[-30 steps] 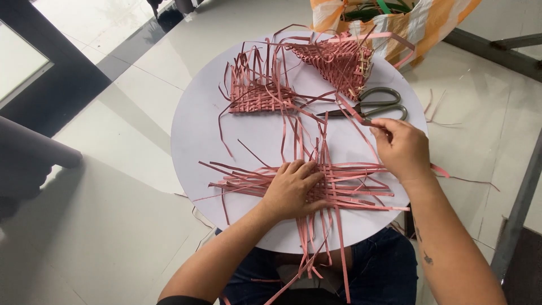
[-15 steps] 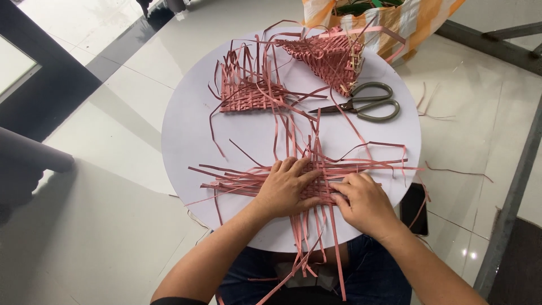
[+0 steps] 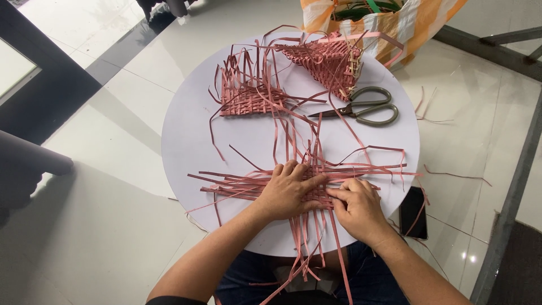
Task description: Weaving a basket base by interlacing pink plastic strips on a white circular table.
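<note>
Two hands work the pink strip mat (image 3: 293, 183) at the near edge of the round white table (image 3: 186, 130). Left hand (image 3: 288, 189) lies flat on the mat's woven middle, fingers spread and loosely curled, pressing down, not clasping anything. Right hand (image 3: 358, 206) sits just right of it, fingers bunched w/ thumb and forefinger pinching what looks like one strip end at the mat's right side; exact strip can't be told.

Risks, judged from this layout: loose strips stick out from the mat on all sides, several hanging off the table's near edge over the lap. If the left palm lifts, the unlocked weave probably springs apart. A hard tug by the right hand could slide a cross strip out or kink it. Long strays toward the table's far side could catch on the scissors (image 3: 361, 107), which lie closed near the far right edge, or drag the two half-woven pieces (image 3: 248, 93) beyond the mat. A dark phone (image 3: 414, 212) lies on the floor just off the table's right edge, under dangling strips.
</note>
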